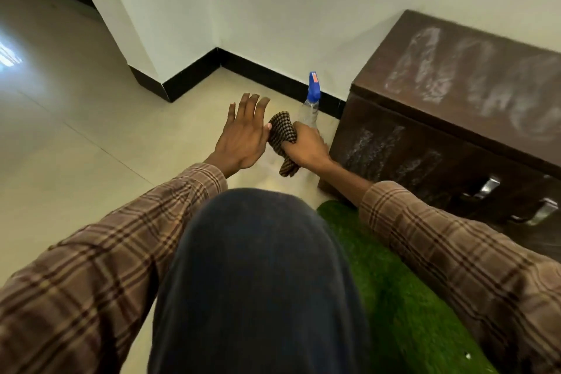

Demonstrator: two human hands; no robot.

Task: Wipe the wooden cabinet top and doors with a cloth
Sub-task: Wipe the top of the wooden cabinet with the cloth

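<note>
A low dark wooden cabinet point(449, 118) stands at the right against the wall, with whitish dusty smears on its top and on its door fronts. My right hand point(305, 147) grips a bunched brown checked cloth point(282, 138) just left of the cabinet, above the floor. My left hand point(241, 133) is beside it with fingers spread and straight, its thumb tip touching the cloth. A clear spray bottle point(311, 103) with a blue trigger head stands on the floor behind the hands, near the cabinet's corner.
Metal handles point(485, 188) show on the cabinet doors at lower right. A green grass-like mat point(391, 282) lies in front of the cabinet. My knee in dark trousers point(258, 282) fills the lower middle. Pale floor tiles point(76, 130) spread left; a white wall with black skirting point(258, 73) runs behind.
</note>
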